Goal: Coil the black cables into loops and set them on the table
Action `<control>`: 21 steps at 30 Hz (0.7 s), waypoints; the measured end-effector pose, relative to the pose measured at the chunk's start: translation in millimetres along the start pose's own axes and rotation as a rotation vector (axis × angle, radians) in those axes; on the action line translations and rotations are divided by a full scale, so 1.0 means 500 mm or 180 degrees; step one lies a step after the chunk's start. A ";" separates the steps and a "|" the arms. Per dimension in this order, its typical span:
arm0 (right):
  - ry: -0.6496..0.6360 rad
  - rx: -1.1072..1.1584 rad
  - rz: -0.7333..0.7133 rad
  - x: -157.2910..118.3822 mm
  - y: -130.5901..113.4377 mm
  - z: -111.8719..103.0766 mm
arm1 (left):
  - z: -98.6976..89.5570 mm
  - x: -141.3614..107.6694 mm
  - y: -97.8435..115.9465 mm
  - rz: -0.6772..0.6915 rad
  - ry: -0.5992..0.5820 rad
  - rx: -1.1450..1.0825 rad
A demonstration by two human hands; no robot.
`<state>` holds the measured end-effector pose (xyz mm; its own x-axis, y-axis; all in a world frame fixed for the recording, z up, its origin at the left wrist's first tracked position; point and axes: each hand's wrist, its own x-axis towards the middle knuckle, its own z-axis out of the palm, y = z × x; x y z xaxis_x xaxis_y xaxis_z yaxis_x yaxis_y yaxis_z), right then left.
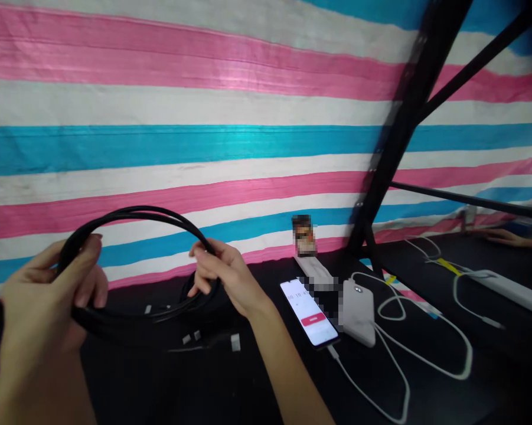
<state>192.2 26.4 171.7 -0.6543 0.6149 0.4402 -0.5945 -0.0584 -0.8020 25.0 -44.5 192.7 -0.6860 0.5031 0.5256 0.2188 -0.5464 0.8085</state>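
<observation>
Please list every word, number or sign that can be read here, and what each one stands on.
"00 10 4", with the last digit unclear: phone screen.
Red button on that screen: any lettering is too small to read.
White power bank: a small round mark, too blurred to read.
Yellow tag: nothing legible.
Black cable: no readable print.

The left hand (42, 295) covers part of the coiled black cable (133, 211), and the right hand (224, 268) hides another stretch. Both forearms run off the bottom edge. Square blurring masks whatever lies between the phone (307, 310) and the white power bank (358, 316). The phone's smaller lettering is unreadable. At the right edge, the power strip (516, 290) and another person's arm (529, 242) are cut off.
</observation>
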 end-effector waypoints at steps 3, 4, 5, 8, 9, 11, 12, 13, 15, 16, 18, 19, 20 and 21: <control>0.0233 0.0196 -0.0172 -0.001 -0.003 0.003 | 0.007 -0.003 -0.007 -0.0381 -0.0260 -0.0252; 0.0295 0.0213 -0.0207 -0.001 -0.002 0.003 | 0.008 -0.003 -0.010 -0.0557 -0.0369 -0.0313; 0.0323 0.0211 -0.0228 -0.001 -0.002 0.001 | 0.009 -0.002 -0.014 -0.0692 -0.0488 -0.0369; 0.0334 0.0138 -0.0270 -0.001 -0.005 -0.006 | 0.005 0.002 -0.024 -0.0810 -0.0825 -0.0345; 0.0352 0.0118 -0.0278 -0.002 -0.008 -0.010 | 0.002 0.003 -0.025 -0.0784 -0.0933 -0.0268; 0.0400 0.0088 -0.0278 -0.003 -0.015 -0.016 | -0.004 0.002 -0.026 -0.0742 -0.1197 -0.0085; 0.0437 0.0073 -0.0294 -0.003 -0.018 -0.019 | -0.005 0.001 -0.026 -0.0742 -0.1339 -0.0019; 0.0483 0.0055 -0.0327 -0.004 -0.021 -0.022 | -0.004 0.000 -0.025 -0.0737 -0.1454 0.0007; 0.0620 0.0037 -0.0479 -0.005 -0.022 -0.025 | 0.007 -0.005 -0.026 -0.0703 -0.1524 -0.0092; 0.0707 0.0054 -0.0591 -0.004 -0.021 -0.026 | 0.017 -0.007 -0.027 -0.0676 -0.1479 -0.0208; 0.0880 0.0148 -0.0816 -0.003 -0.018 -0.027 | 0.044 -0.013 -0.034 -0.0634 -0.1302 -0.0496; 0.0957 0.0203 -0.0903 -0.002 -0.016 -0.028 | 0.059 -0.016 -0.039 -0.0637 -0.1191 -0.0625; 0.1020 0.0243 -0.0968 -0.001 -0.016 -0.028 | 0.075 -0.019 -0.045 -0.0664 -0.1089 -0.0706; 0.1078 0.0254 -0.1019 0.000 -0.016 -0.028 | 0.090 -0.022 -0.052 -0.0712 -0.0986 -0.0727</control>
<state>203.6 37.7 172.6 -0.2509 0.8330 0.4932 -0.7842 0.1238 -0.6080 58.3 -5.6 177.8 -0.4511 0.7836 0.4271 -0.0942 -0.5177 0.8503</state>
